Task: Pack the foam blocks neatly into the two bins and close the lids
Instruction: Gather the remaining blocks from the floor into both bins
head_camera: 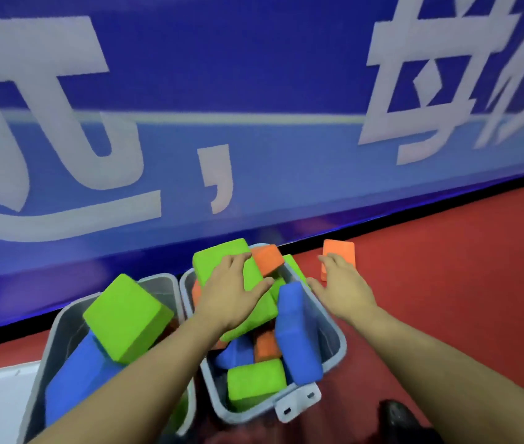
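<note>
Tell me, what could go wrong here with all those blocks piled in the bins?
The big green block under the left hand sits above the right bin's rim, so a lid may not close. The upright blue block leans on that rim and could tip out. The orange block on the floor might get missed.

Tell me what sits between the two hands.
In the head view, an upright blue block and the right bin's rim lie between the left hand and right hand.
</note>
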